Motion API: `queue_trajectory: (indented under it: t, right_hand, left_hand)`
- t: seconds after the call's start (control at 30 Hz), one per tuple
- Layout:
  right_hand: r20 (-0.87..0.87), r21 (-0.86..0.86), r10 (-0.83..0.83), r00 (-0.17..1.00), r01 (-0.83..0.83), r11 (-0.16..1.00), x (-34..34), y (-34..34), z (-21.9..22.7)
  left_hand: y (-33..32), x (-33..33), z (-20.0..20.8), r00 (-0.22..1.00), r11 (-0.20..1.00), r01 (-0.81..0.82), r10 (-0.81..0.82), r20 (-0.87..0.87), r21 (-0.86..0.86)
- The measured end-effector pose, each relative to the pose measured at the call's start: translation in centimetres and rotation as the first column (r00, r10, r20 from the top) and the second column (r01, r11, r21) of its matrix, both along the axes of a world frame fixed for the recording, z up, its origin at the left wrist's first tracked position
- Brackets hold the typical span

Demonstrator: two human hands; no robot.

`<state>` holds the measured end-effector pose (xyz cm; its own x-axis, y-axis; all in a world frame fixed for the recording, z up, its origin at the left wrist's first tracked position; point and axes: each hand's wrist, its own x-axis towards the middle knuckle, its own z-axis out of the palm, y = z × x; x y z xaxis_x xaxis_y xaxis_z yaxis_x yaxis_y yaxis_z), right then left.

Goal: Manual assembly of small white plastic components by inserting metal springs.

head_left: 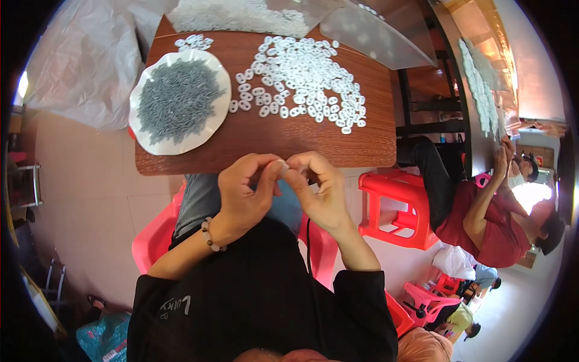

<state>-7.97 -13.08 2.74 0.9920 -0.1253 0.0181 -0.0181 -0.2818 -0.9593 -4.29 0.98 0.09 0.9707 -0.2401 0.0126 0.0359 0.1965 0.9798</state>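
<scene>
At the bench's near edge: the left hand (248, 192) and right hand (322, 194) meet above the lap, thumb and index fingers of both pinched together on a small pale piece (282, 169), largely hidden.
Pinch: with so little of the piece showing, a loosened grip could drop it onto the jeans (196, 198) or floor (84, 187).
Plate (222, 114): white, glossy, wavy-rimmed, at left; a knock from the left forearm could spill its load.
Grey rods (181, 99): thin, short, loosely heaped, so likely to roll if tipped.
White pieces (307, 72): flat rounded ovals, two holes each, scattered right of the plate; a brushing sleeve could push some off.
Bench (283, 140): reddish-brown, wood-grained, smooth-looking, offering little to stop sliding.
</scene>
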Motion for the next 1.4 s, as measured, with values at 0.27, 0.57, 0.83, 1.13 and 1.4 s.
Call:
queue_trajectory:
  t: [0.27,0.57,0.83,1.13,1.4]
  right_hand:
    - [0.010,-0.122,-0.034,0.999,0.035,0.992,-0.5,0.2,0.3]
    - [-0.047,0.080,0.156,0.987,-0.152,0.985,-1.1,0.1,-0.3]
    - [-0.229,0.360,0.139,0.964,-0.049,0.932,-1.5,-0.5,-0.6]
    - [0.467,-0.357,0.325,0.823,-0.161,0.920,0.7,-1.2,-0.4]
    - [0.380,-0.593,0.577,0.723,-0.287,0.752,1.1,-0.6,0.1]
  left_hand:
    - [0.8,0.4,0.5,0.940,0.980,0.190,-0.201,-0.277,-0.064]
    - [3.3,1.2,1.5,0.870,0.840,0.489,-0.449,-0.206,0.236]
    - [4.0,0.4,1.6,0.707,0.876,0.474,-0.437,-0.556,-0.086]
    - [3.9,0.9,1.5,0.663,0.883,0.432,-0.450,-0.598,-0.185]
    - [4.7,0.9,0.2,0.460,0.830,0.429,-0.540,-0.705,-0.355]
